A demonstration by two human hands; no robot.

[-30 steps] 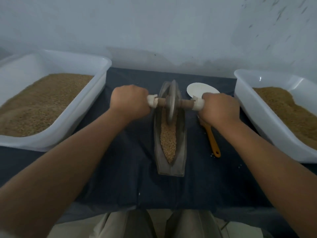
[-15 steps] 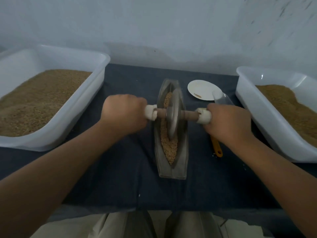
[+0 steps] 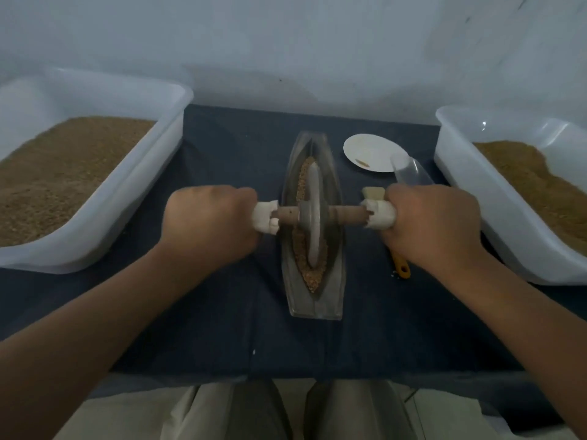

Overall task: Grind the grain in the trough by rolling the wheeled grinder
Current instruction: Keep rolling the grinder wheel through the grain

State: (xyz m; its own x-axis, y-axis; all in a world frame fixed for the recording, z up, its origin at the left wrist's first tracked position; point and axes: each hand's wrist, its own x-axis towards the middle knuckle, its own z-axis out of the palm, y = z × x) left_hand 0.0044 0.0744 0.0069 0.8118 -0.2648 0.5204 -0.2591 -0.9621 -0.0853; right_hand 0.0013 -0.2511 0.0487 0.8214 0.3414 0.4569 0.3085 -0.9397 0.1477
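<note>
A boat-shaped grey trough (image 3: 330,300) lies lengthwise in the middle of the dark cloth, with brown grain (image 3: 313,279) along its groove. The grinder's metal wheel (image 3: 313,214) stands upright in the groove near the trough's middle, on a wooden axle with white-wrapped ends. My left hand (image 3: 208,222) grips the left end of the axle. My right hand (image 3: 433,223) grips the right end. Both fists hide the outer parts of the handles.
A white tub (image 3: 133,198) of grain stands at the left and another white tub (image 3: 495,211) of grain at the right. Behind my right hand lie a white plate (image 3: 376,152), a clear scoop (image 3: 413,173) and an orange-handled tool (image 3: 401,268). A wall rises just beyond the table.
Both hands have pulled the grinder toward me, rolling the wheel from the trough's far end to about its middle. Grain at the far end is now uncovered.
</note>
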